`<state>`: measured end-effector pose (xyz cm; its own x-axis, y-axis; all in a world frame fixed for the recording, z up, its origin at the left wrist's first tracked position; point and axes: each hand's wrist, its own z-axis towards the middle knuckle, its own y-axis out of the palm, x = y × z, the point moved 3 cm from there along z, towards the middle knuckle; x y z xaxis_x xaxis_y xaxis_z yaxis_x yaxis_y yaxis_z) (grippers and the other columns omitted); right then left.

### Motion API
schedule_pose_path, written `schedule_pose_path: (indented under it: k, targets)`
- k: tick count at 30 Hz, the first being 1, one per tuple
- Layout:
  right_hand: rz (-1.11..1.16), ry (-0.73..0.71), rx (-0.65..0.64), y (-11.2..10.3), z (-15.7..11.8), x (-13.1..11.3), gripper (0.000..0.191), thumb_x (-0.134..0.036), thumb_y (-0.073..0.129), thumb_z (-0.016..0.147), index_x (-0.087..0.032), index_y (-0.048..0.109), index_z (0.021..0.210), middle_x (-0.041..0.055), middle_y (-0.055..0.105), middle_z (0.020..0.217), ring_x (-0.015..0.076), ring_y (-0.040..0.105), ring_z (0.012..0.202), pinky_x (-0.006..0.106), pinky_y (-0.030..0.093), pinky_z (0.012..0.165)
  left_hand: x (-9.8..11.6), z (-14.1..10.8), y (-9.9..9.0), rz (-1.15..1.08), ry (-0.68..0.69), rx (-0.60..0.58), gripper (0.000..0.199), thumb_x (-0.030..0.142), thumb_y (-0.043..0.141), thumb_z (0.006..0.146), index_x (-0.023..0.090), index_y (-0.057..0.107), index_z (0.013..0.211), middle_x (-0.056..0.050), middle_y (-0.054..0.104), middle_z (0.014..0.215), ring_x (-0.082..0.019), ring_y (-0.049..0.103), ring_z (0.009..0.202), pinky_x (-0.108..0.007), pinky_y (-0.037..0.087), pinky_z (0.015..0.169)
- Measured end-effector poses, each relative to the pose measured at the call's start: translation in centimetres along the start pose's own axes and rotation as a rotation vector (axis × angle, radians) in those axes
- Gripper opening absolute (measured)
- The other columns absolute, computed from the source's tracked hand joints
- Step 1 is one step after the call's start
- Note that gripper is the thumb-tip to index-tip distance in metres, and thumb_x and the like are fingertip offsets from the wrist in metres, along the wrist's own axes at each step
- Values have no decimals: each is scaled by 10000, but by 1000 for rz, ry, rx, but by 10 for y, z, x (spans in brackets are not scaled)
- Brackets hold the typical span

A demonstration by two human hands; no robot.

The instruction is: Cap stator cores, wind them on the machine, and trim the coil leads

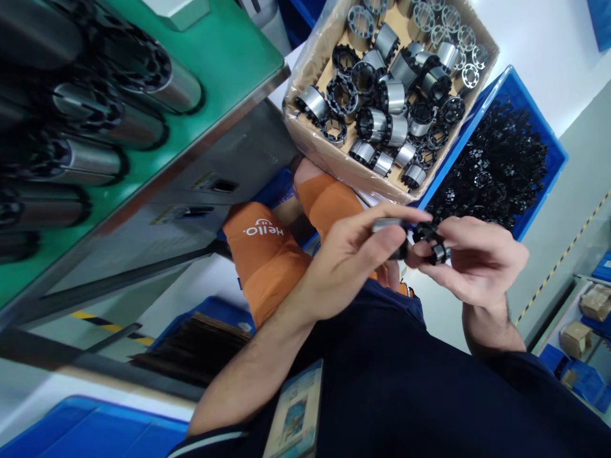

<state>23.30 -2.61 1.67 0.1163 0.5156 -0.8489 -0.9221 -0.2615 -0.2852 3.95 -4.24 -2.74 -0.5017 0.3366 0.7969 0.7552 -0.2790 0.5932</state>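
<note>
My left hand (356, 254) is closed around a silver metal ring (389, 224), gripped between thumb and fingers; the fingers partly cover it. Just right of it, my right hand (472, 257) pinches a black toothed plastic ring (431, 243). The two parts are very close, side by side; whether they touch is hard to tell. Above the hands stands a cardboard box (329, 156) lined with clear plastic, holding many silver rings with black toothed ends. Beside it on the right, a blue bin (548, 172) is filled with small black plastic parts (501, 159).
At the left is a green-topped workbench (229, 57) with a metal edge, bearing rows of silver cylinders (176, 86). My orange-covered legs (272, 267) are under the box. A blue crate (95, 429) lies at the lower left, and shelves with boxes (577, 337) stand far right.
</note>
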Motion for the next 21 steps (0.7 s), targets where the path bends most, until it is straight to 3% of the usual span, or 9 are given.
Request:
schedule_pose_path:
  k: [1,3,5,7,10,12,14,17,21]
  targets:
    - [9,37,16,-1,-1,0,679,-214,983,984,-383,796,1615,9,941,1071,234,898,795,353,791,717,-1,3,-6,-13,7,82,453,671,752,1147,222,783,1196,-34,814,933,-146,726,604,-253,567,532]
    - [7,114,44,-1,-4,0,689,-250,988,992,-412,769,1624,-14,939,1041,242,905,795,368,812,754,-5,8,-18,-7,38,280,540,698,855,1059,222,644,918,-39,847,935,-142,738,580,-232,535,493]
    - [-35,165,53,0,-6,0,576,-279,1019,972,-400,832,1502,-10,943,1071,243,912,815,374,820,782,-10,12,-26,19,49,379,535,686,888,1037,247,601,933,4,808,822,-128,681,515,-217,469,452]
    - [-113,182,56,0,-7,0,464,-321,1036,962,-364,878,1396,19,945,1122,253,915,837,399,822,791,-16,13,-28,33,41,356,436,679,860,1069,283,708,1174,58,697,683,-117,568,448,-227,395,424]
    - [-176,204,82,0,-6,0,442,-391,1063,935,-344,899,1343,28,940,1061,271,909,831,446,817,805,-18,12,-23,-59,56,257,545,708,778,1119,357,701,1529,34,693,805,-142,593,574,-260,527,521]
    - [-154,226,105,1,-4,1,491,-374,1092,902,-339,896,1351,3,935,1015,254,908,831,429,808,826,-17,10,-15,-102,30,188,521,709,754,1134,361,715,1520,-12,736,973,-166,676,715,-291,630,625]
    - [-93,240,113,3,-1,1,541,-320,1115,870,-334,892,1362,-23,935,1020,213,907,840,363,794,826,-14,8,-6,-47,10,130,480,705,754,1139,307,743,1407,-33,738,1018,-171,705,752,-293,638,639]
    - [-31,264,87,9,1,0,535,-269,1103,881,-332,893,1369,-24,933,1040,188,898,834,309,783,775,-10,5,4,44,90,170,478,742,700,1156,272,713,1241,-16,686,956,-153,663,682,-288,598,598]
    - [-52,250,25,11,5,-1,346,-235,995,994,-360,922,1308,-18,909,965,212,871,794,384,800,795,-8,-1,9,26,66,220,467,735,543,1222,296,699,1237,-14,674,949,-165,637,670,-334,598,646]
